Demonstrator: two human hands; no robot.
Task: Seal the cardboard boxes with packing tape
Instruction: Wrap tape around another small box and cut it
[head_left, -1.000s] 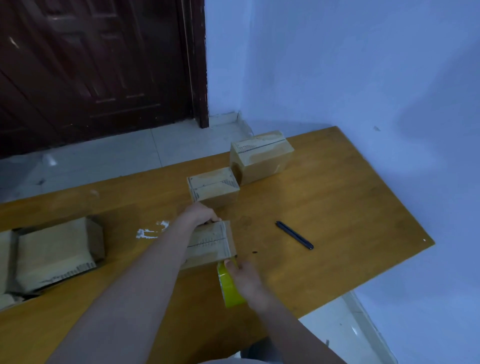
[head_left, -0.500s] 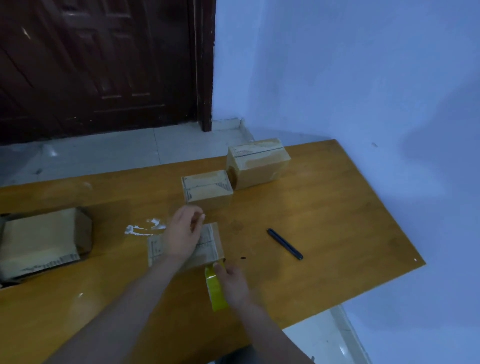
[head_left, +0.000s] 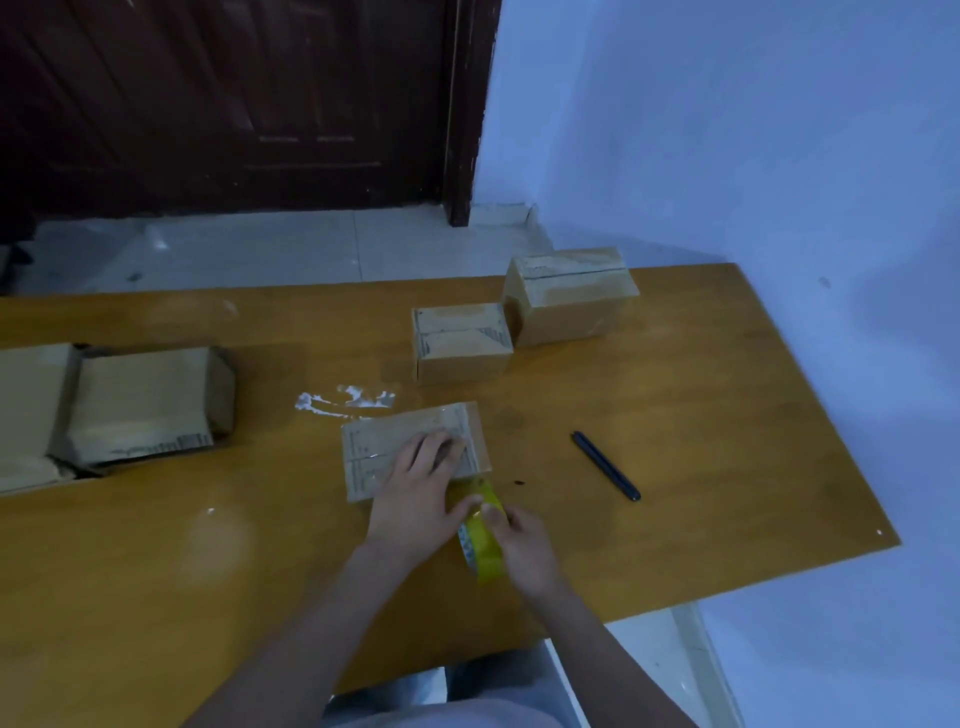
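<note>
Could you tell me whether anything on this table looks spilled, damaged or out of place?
Yes: a patchy white smear marks the table just beyond the box under the left hand, like residue or a scrape. A small dark speck lies right of that box. Everything else looks orderly.

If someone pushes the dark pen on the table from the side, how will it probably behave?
The pen looks slim and rounded, so a sideways push would probably make it roll. It lies alone on the smooth table, so little would stop it. It seems light and stiff, so it should lift easily without bending.
</note>
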